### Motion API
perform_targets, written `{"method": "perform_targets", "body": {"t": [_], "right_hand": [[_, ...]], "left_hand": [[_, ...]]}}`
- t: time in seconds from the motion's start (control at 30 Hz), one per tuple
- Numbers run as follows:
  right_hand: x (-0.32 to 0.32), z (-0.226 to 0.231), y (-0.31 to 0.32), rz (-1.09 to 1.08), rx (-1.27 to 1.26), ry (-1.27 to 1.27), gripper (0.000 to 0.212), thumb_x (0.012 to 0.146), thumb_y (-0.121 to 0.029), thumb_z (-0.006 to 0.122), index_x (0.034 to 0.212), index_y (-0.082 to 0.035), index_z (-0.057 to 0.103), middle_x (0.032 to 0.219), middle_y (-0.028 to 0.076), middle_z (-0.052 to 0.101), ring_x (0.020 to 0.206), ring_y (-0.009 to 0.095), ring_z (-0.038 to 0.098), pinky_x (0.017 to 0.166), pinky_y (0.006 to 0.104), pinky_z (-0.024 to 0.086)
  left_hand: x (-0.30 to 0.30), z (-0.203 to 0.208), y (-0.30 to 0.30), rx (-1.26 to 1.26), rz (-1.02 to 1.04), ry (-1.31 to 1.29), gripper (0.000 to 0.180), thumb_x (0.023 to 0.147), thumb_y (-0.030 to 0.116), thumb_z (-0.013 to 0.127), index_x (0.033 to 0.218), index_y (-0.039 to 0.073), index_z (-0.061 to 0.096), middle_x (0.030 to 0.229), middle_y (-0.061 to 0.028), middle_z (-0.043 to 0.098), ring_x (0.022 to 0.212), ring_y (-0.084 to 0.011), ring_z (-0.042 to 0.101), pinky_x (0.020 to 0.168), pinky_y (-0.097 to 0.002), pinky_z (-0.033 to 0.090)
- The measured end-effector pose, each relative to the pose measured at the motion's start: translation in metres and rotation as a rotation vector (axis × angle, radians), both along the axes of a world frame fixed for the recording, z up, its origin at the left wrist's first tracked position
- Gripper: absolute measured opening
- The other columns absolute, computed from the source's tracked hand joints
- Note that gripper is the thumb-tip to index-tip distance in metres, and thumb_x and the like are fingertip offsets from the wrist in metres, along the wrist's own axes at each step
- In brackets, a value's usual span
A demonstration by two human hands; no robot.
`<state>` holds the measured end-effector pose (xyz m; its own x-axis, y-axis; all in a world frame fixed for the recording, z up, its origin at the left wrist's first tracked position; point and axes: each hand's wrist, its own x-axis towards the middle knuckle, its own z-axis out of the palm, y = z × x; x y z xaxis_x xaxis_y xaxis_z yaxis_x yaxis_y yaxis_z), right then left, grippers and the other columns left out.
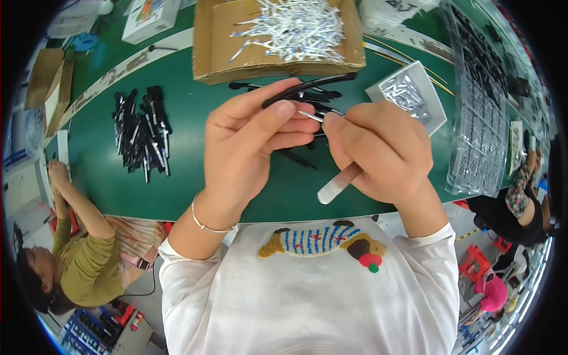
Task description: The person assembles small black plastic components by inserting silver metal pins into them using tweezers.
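Note:
My left hand pinches a slender, slightly curved black plastic piece between thumb and fingers, its long end pointing right. In my right hand is a pair of metal tweezers; their broad flat end sticks out below the palm. The narrow tip reaches left to the fingers of my left hand, just under the black piece. Whether the tip grips anything is too small to tell. More black pieces lie on the green table beneath and behind my hands, partly hidden by them.
A cardboard box of thin white-and-blue strips stands at the back. Right of my hands is a white box with small silver parts. Clear plastic trays lie beyond it. A heap of black pieces lies left. A co-worker sits further left.

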<state>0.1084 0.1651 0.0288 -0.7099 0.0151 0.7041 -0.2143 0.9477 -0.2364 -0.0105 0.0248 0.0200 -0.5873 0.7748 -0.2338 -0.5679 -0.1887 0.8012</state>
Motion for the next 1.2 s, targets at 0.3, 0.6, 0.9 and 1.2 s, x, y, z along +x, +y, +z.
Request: {"method": "perform_targets", "body": {"t": [0.3, 0.6, 0.9, 1.2], "right_hand": [[-0.013, 0.002, -0.011, -0.048, -0.691, -0.293, 0.018, 0.065, 0.003, 0.072, 0.081, -0.001, 0.065, 0.073, 0.005, 0.058, 0.062, 0.01, 0.054, 0.05, 0.0218, 0.041], [-0.009, 0.005, -0.016, 0.189, -1.737, -0.133, 0.01, 0.08, 0.005, 0.062, 0.084, -0.001, 0.055, 0.076, 0.01, 0.064, 0.062, 0.008, 0.059, 0.05, 0.0175, 0.041], [-0.016, -0.011, -0.029, 0.351, -1.854, 0.021, 0.01, 0.078, 0.004, 0.065, 0.082, 0.0, 0.057, 0.08, 0.012, 0.066, 0.072, 0.014, 0.064, 0.063, 0.0224, 0.049], [-0.019, -0.011, -0.032, 0.321, -1.812, 0.057, 0.009, 0.078, 0.005, 0.066, 0.081, 0.001, 0.059, 0.081, 0.013, 0.066, 0.073, 0.016, 0.064, 0.068, 0.0252, 0.051]], "left_hand": [[-0.005, -0.008, -0.005, 0.079, 0.099, 0.354, 0.024, 0.082, -0.007, 0.06, 0.105, -0.007, 0.061, 0.09, -0.0143, 0.066, 0.08, -0.0169, 0.066, 0.071, -0.0261, 0.056], [-0.006, -0.015, -0.011, 0.009, 0.202, 1.087, 0.025, 0.079, -0.011, 0.059, 0.104, -0.009, 0.061, 0.101, -0.0191, 0.062, 0.083, -0.0242, 0.065, 0.077, -0.0332, 0.056], [-0.002, -0.01, -0.005, 0.015, 0.256, 1.253, 0.03, 0.069, -0.013, 0.062, 0.098, -0.004, 0.066, 0.089, -0.014, 0.067, 0.076, -0.0206, 0.065, 0.065, -0.0266, 0.052], [-0.003, -0.01, -0.004, 0.033, 0.275, 1.351, 0.032, 0.067, -0.009, 0.064, 0.098, 0.0, 0.067, 0.084, -0.011, 0.068, 0.069, -0.021, 0.065, 0.062, -0.0277, 0.052]]}}
